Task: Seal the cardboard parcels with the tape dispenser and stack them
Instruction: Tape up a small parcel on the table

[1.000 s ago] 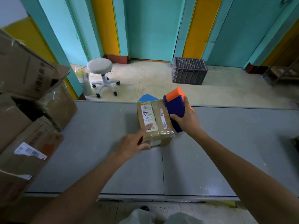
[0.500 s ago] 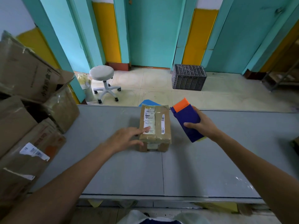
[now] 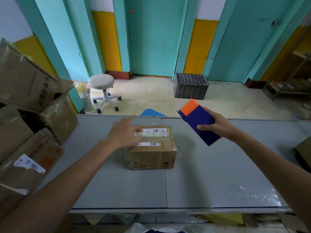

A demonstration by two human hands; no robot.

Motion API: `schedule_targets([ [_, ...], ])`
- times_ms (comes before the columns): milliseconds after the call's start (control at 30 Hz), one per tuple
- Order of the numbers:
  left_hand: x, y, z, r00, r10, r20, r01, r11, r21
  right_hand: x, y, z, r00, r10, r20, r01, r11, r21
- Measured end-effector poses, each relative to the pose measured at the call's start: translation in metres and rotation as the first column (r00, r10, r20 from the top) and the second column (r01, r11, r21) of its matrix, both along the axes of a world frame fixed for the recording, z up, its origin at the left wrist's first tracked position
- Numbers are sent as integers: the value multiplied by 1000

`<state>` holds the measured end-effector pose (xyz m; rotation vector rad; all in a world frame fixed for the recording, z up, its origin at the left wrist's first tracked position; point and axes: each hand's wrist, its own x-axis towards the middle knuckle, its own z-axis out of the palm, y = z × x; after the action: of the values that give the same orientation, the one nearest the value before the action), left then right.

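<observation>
Worn brown cardboard boxes are leaning in a heap at the left end of the table, their flaps creased and patched with glossy clear tape. The upper one is carrying a column of black Chinese characters, and a lower one is showing a torn white barcode sticker whose print is too small to read. Behind them, on the tiled floor, a round padded white stool is standing on a five-wheeled base.

The left hand is reaching in over the smooth grey table, palm down with fingers straight and spread, gripping nothing. Its fingertips are lying over the left part of the parcel's top, blurred, so firm contact cannot be told.

The parcel, a small rectangular cardboard box wrapped in shiny wrinkled tape, is sitting near the table's middle, towards the far edge. Two white shipping labels with barcodes are lying across its top, too fine to read, and a small black recycling mark is showing on its front face.

Beyond the table a dark grey plastic lattice crate is standing on the floor.

The right hand is holding the tape dispenser, a flat navy-blue block with an orange end, above the table just right of the parcel. The thumb is pressing across its near face, fingers wrapping behind, orange end tilting up and away.
</observation>
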<state>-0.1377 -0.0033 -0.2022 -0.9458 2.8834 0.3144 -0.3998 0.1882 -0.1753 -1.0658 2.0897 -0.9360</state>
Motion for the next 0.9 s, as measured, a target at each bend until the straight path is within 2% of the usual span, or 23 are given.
schedule_targets([
  [100,-13,41,-6,996,12,87,-14,1000,24,5,2,11,993,118,2,-118,987,110],
  [233,-7,47,-33,970,-146,196,161,985,-62,10,6,18,966,259,11,-254,936,245],
  [300,-3,26,-31,936,-300,182,322,941,-104,11,7,20,953,303,15,-295,913,282],
  [333,-1,17,-29,906,-395,153,419,891,-178,13,7,21,947,320,22,-313,905,288],
  [367,2,11,-26,878,-464,116,476,821,-315,15,8,22,941,337,29,-331,899,288],
  [400,5,10,-21,885,-462,64,449,806,-385,17,8,24,936,351,35,-347,895,280],
  [433,9,11,-20,898,-440,-17,400,831,-388,18,8,25,932,360,40,-357,893,274],
  [500,16,19,-23,902,-385,-194,347,916,-200,18,10,26,927,371,53,-371,891,263],
  [567,20,25,-35,949,-241,-202,260,963,75,19,11,25,918,389,70,-394,883,255],
  [633,20,25,-46,934,-200,-295,236,968,91,20,10,25,909,410,79,-416,872,258],
  [733,18,19,-54,851,-288,-439,286,955,-73,25,7,25,897,429,104,-441,857,267],
  [833,15,16,-54,840,-322,-438,301,946,-118,31,5,27,880,451,152,-476,845,244],
  [900,16,18,-48,869,-281,-408,290,956,-41,36,3,29,862,475,177,-506,825,251],
])
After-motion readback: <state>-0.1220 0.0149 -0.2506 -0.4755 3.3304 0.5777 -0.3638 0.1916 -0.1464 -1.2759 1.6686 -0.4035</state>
